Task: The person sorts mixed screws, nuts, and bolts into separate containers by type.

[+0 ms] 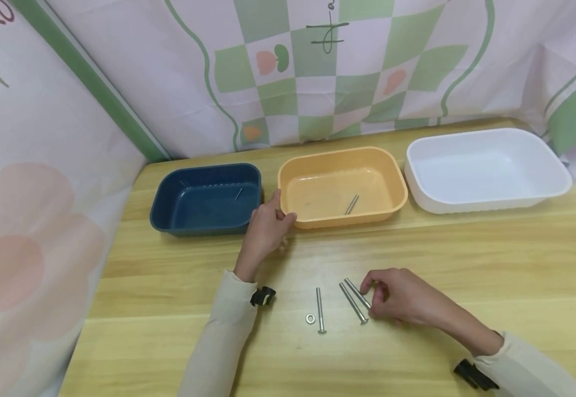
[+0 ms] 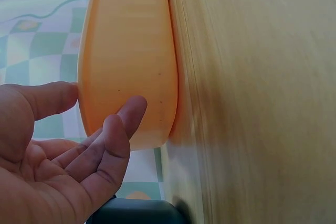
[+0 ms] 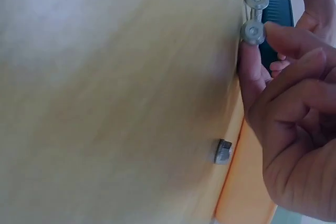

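My left hand (image 1: 267,226) is at the near left corner of a yellow tray (image 1: 288,184). Its thumb (image 2: 58,99) touches the rim while the other fingers lie loosely bent by the outside wall. On the table, my right hand (image 1: 407,298) pinches a long silver bolt (image 1: 354,290) near its round head (image 3: 253,32) between thumb and index finger. A second bolt (image 1: 352,302) lies close beside it. Further left are a third bolt (image 1: 319,311) and a small metal ring (image 1: 310,318).
A dark blue tray (image 1: 168,229) holds a small metal pin (image 1: 238,194). Inside the yellow tray lies a short metal rod (image 1: 351,204). At the right stands a white tray (image 1: 486,203). A small hex-shaped metal piece (image 3: 223,151) sits near the right hand.
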Available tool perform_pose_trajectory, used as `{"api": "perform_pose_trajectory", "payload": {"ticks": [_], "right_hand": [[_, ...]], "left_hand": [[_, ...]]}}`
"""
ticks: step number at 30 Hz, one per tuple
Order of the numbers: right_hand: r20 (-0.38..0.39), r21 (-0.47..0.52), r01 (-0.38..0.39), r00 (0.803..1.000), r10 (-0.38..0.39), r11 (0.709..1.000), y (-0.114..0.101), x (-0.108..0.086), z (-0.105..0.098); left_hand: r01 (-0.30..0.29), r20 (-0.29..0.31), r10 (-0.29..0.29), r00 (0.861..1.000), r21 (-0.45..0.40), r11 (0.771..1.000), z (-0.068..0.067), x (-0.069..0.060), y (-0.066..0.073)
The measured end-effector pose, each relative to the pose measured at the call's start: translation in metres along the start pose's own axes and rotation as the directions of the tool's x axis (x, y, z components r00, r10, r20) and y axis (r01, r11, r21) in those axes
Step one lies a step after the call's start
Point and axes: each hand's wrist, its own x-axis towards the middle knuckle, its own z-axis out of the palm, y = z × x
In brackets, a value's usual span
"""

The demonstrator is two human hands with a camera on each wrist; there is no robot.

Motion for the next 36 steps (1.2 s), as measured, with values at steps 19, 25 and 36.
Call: {"api": "perform_pose_trajectory", "payload": {"ticks": [19, 25, 36], "right_hand": [[-0.124, -0.171, -0.124, 0.987, 0.103, 0.977, -0.0089, 0.0024, 0.0054], [-0.135, -0.161, -0.141, 0.984, 0.120, 0.977, -0.0090, 0.0020, 0.0059], [-0.100, 0.093, -0.181, 0.977, 0.190, 0.979, -0.0057, 0.0006, 0.0026]], "left_hand": [[0.015, -0.003, -0.015, 1.000, -0.007, 1.000, 0.0008, -0.0005, 0.0000], [0.020, -0.003, -0.020, 1.000, -0.017, 1.000, 0.0006, -0.0010, 0.0004], [0.011, -0.006, -0.011, 1.000, -0.027, 1.000, 0.0001, -0.0022, 0.0016]]}}
